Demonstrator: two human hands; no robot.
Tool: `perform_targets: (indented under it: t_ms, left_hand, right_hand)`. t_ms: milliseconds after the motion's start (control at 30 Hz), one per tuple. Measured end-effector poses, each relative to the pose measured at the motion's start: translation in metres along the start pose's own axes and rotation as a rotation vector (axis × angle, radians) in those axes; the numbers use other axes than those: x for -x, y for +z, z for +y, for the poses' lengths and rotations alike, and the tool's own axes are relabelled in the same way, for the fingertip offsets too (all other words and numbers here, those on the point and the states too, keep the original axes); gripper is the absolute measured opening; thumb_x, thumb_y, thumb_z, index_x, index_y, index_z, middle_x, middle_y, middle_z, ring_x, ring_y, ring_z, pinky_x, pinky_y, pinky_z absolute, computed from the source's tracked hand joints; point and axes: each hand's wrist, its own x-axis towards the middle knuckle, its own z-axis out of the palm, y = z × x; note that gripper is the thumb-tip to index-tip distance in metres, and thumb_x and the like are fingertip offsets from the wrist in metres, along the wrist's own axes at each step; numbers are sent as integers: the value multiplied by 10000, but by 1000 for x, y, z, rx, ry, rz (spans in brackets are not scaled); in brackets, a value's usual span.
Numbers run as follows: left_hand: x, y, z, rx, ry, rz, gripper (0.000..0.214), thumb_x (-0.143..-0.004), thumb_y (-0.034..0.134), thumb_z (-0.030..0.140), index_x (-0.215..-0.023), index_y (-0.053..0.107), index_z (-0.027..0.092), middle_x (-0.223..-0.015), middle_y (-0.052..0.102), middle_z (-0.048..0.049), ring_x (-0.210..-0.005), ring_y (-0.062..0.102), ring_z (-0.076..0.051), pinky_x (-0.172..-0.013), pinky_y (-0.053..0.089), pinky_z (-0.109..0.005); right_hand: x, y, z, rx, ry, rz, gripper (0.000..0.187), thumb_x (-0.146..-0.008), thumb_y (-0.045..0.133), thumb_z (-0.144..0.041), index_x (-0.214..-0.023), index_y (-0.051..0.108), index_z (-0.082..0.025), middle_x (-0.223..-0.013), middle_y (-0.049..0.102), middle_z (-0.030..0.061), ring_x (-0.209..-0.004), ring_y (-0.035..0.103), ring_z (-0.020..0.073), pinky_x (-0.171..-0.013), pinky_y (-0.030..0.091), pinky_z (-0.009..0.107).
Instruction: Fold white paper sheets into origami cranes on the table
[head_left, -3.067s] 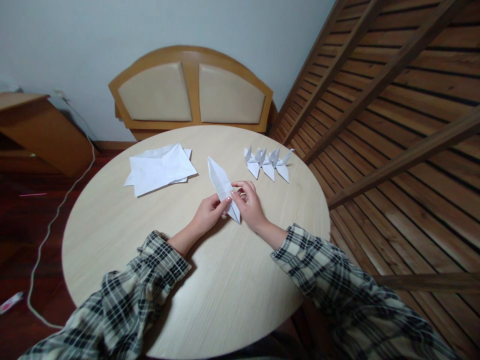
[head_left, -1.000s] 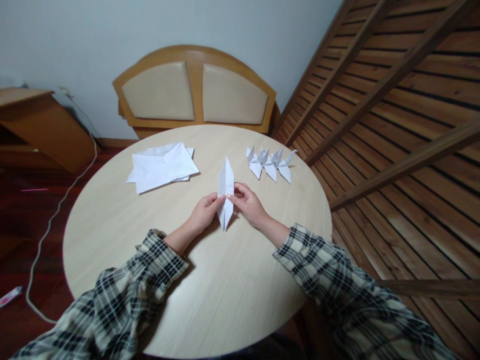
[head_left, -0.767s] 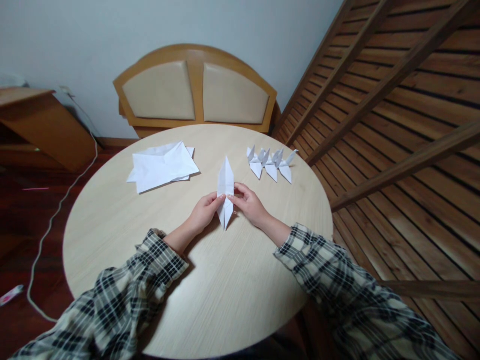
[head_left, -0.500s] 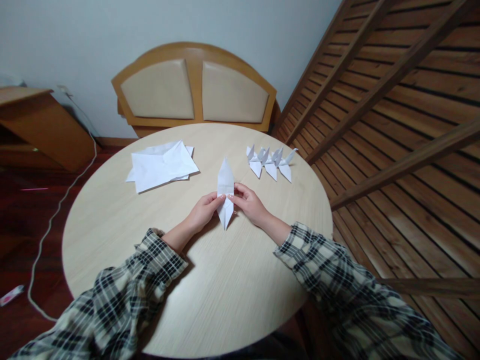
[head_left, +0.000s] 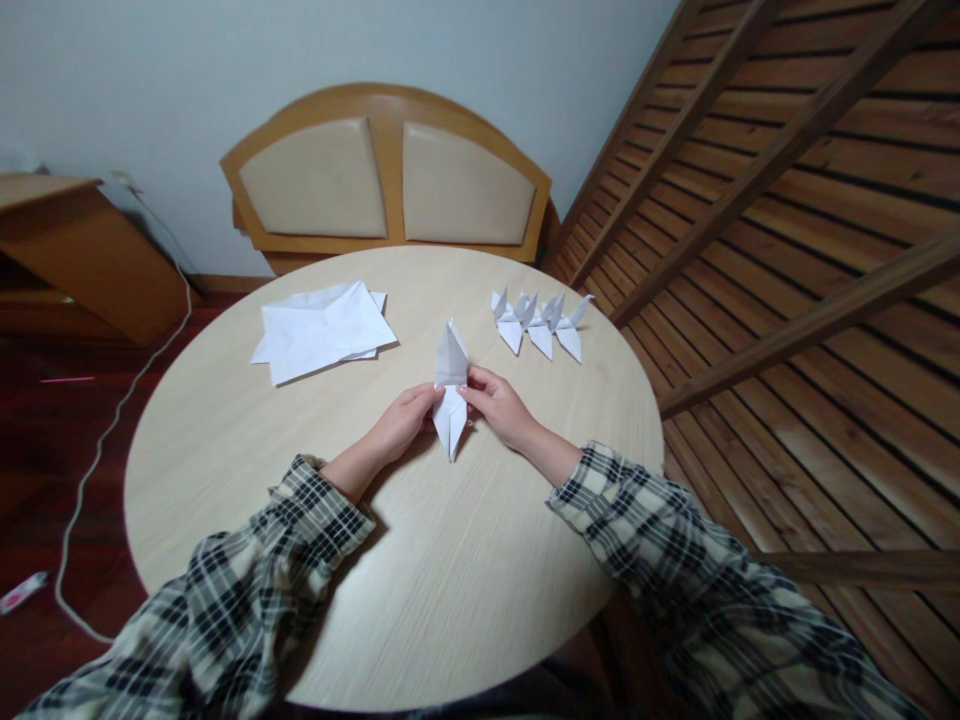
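Note:
A narrow folded white paper piece (head_left: 451,385) lies lengthwise on the round light-wood table (head_left: 300,480), its far tip lifted a little. My left hand (head_left: 405,420) pinches its left edge at the middle. My right hand (head_left: 496,404) pinches its right edge, opposite the left. Both hands rest on the table, in plaid sleeves.
A loose stack of white paper sheets (head_left: 319,330) lies at the table's far left. Three folded paper cranes (head_left: 538,322) stand in a row at the far right. A wooden chair back (head_left: 386,180) is behind the table. A white cable (head_left: 97,450) runs over the floor at left.
The paper piece was turned from slanting to pointing straight away from me. Since half a second ago its far tip has risen off the table. Both hands stay pinched on its middle.

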Motion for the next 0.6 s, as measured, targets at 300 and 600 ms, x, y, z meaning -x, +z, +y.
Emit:
perform_targets:
  t_ms: [300, 600]
  left_hand:
    - [1, 0, 8, 63, -113, 6, 160, -828, 604, 267, -852, 691, 134, -770, 721, -93, -682, 650, -177, -656, 496, -280]
    - [1, -3, 9, 78, -120, -53, 131, -832, 668, 240, -917, 705, 148, -766, 713, -65, -702, 650, -159, -660, 499, -255]
  right_hand:
    - [-3, 0, 7, 11, 12, 44, 208, -795, 668, -366, -931, 681, -209, -767, 617, -10, -626, 497, 120, -561, 400, 255]
    - [-5, -5, 13, 82, -22, 82, 170, -812, 621, -274, -937, 722, -216, -902, 691, 19, -718, 565, 142, -617, 450, 268]
